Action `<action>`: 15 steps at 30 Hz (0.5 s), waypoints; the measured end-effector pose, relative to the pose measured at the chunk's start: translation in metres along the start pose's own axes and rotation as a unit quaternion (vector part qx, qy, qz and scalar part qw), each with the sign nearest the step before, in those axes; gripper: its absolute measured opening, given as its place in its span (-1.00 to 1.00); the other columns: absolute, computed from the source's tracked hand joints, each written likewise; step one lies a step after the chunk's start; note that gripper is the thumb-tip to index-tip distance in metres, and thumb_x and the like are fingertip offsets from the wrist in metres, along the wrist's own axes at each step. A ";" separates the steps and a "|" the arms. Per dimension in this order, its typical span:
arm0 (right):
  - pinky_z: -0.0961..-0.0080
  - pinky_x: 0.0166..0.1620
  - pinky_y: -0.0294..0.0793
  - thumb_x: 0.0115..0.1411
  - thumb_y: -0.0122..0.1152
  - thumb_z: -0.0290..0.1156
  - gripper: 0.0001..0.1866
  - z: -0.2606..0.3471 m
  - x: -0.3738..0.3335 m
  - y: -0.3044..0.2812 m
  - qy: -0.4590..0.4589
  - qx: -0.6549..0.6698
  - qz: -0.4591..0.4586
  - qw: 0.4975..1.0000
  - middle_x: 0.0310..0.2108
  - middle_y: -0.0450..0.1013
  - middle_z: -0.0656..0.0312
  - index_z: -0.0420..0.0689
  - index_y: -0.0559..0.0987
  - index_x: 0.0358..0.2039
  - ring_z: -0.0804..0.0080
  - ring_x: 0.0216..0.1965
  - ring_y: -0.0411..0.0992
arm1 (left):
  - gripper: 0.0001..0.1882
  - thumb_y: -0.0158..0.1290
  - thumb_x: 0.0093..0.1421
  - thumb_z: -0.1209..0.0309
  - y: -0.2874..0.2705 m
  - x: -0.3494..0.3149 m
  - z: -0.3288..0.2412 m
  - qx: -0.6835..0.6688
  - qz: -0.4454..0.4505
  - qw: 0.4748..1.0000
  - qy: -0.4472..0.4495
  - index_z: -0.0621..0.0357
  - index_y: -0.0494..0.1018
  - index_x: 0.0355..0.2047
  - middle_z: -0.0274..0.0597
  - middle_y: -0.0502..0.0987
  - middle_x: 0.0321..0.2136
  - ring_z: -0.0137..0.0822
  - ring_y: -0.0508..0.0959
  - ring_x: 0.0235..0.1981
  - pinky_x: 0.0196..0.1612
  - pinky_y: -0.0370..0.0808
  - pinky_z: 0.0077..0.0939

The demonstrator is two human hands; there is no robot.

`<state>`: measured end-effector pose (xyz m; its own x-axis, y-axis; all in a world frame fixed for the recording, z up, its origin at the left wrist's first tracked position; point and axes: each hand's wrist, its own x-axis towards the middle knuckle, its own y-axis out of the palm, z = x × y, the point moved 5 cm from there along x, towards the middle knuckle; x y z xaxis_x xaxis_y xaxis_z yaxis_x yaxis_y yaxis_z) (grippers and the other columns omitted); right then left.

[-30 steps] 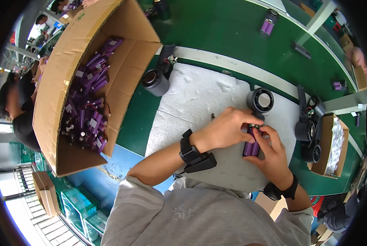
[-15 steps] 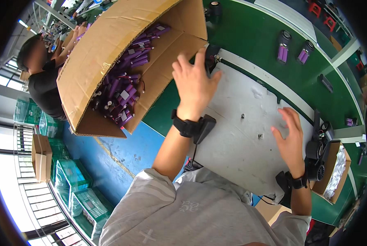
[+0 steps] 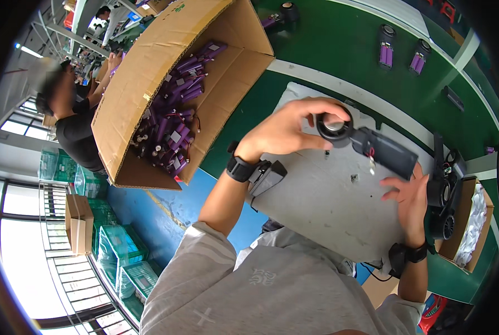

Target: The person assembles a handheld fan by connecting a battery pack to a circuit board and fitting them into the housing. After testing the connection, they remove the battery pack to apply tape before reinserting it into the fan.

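Observation:
My left hand [image 3: 280, 129] grips the round, ring-shaped head of a black handheld device [image 3: 392, 153], thumb and fingers on either side of the ring. The device hangs slanted above a pale grey foam sheet [image 3: 322, 195], and a small red wire with a white connector dangles from its middle. At the far end of its rectangular handle is my right hand [image 3: 410, 198], fingers spread and blurred; whether a fingertip touches the handle I cannot tell. Both wrists wear black straps with small black units.
A large cardboard box [image 3: 149, 95] of purple battery packs [image 3: 177, 111] lies tilted at the left. On the green bench, two black devices with purple cells [image 3: 386, 53] stand farther back. More black devices [image 3: 445, 195] and an open carton [image 3: 467, 229] sit at right. A person [image 3: 73, 123] works beyond the box.
My left hand, empty before, has taken the black device from the bench's far side and brought it right over the foam sheet. My right hand has moved slightly down and right.

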<state>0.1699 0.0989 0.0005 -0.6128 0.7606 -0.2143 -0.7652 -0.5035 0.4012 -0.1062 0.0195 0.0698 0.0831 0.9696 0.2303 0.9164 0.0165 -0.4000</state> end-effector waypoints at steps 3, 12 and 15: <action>0.67 -0.41 0.40 0.12 0.11 -0.68 -0.32 -0.003 -0.006 0.013 0.042 -0.045 0.057 0.996 -0.08 0.39 0.18 -0.11 0.21 0.27 0.57 -0.39 0.43 | -0.51 0.18 -0.02 0.67 0.048 0.022 0.005 0.063 0.072 0.993 0.067 0.04 0.53 -0.04 -0.15 0.45 0.09 -0.18 0.48 -0.02 -0.01 0.44 -0.39; 0.73 -0.47 0.27 0.09 0.06 -0.75 -0.33 -0.010 -0.017 0.018 -0.067 -0.389 0.061 0.917 -0.34 0.38 0.24 -0.08 0.26 0.24 0.69 -0.55 0.31 | -0.68 0.13 0.09 0.61 -0.074 0.017 0.041 0.281 -0.255 0.924 -0.047 0.11 0.57 -0.11 -0.05 0.53 -0.05 -0.22 0.58 -0.20 -0.16 0.51 -0.47; 0.73 -0.48 0.24 0.09 0.04 -0.76 -0.35 -0.010 -0.019 0.023 -0.093 -0.411 0.059 0.905 -0.44 0.34 0.27 -0.10 0.27 0.22 0.70 -0.57 0.27 | -0.66 0.15 0.05 0.41 -0.192 -0.013 0.087 0.451 -0.379 0.795 -0.145 -0.04 0.57 -0.12 0.02 0.58 -0.16 -0.07 0.56 -0.08 -0.05 0.49 -0.21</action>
<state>0.1624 0.0692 0.0050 -0.7140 0.6995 -0.0295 -0.6317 -0.6618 -0.4038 -0.3173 0.0250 0.0662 -0.5730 0.6107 0.5465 -0.0053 0.6641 -0.7477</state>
